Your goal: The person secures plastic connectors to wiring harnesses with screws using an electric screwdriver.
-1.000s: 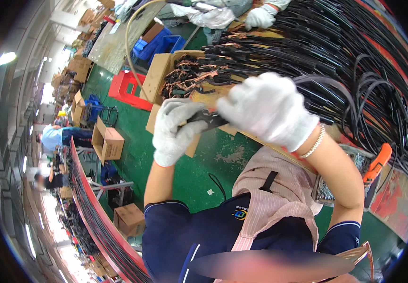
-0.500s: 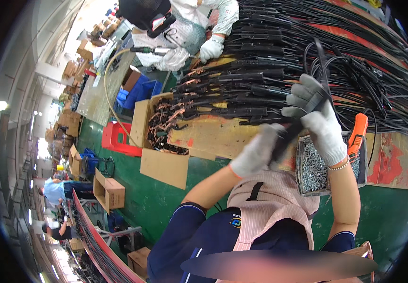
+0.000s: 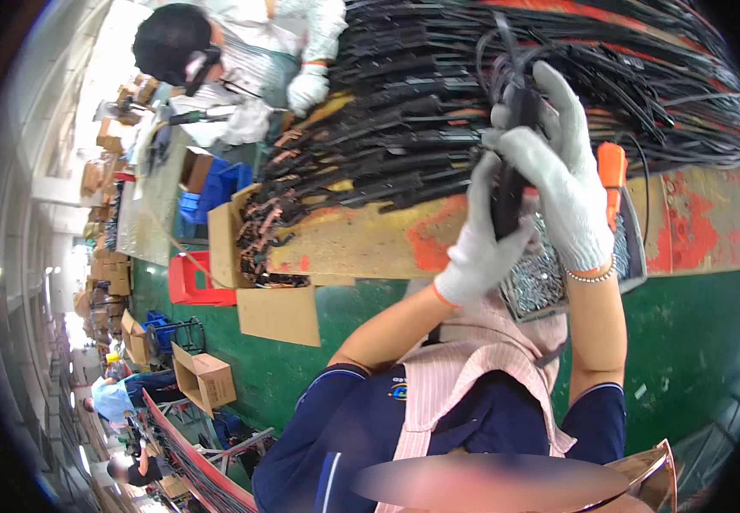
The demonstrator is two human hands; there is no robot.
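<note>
Both my hands wear white gloves and hold one long black handle-like part (image 3: 507,205), nearly upright in view, over the table's near edge. My left hand (image 3: 479,248) is closed around its lower end. Higher up, my right hand (image 3: 568,184) grips it with thumb and fingers, the index finger stretched upward. A black cable seems to run on from its top end; blur hides the join. Just below the hands is a tray of small silvery screws (image 3: 536,282), partly covered by them. Beside my right hand an orange-handled tool (image 3: 612,171) rests at the tray.
Rows of similar black parts (image 3: 421,111) with cables cover the worn table (image 3: 686,214). A co-worker's gloved hand (image 3: 308,90) rests at their far left end. Left of the table are an open cardboard box (image 3: 280,316) by copper-coloured pieces, a red plastic stool-like item (image 3: 188,278) and blue bins (image 3: 216,188).
The view has shifted, so the table and co-worker appear farther left. My hands have moved upward, and the black part has turned from slanting to nearly upright.
</note>
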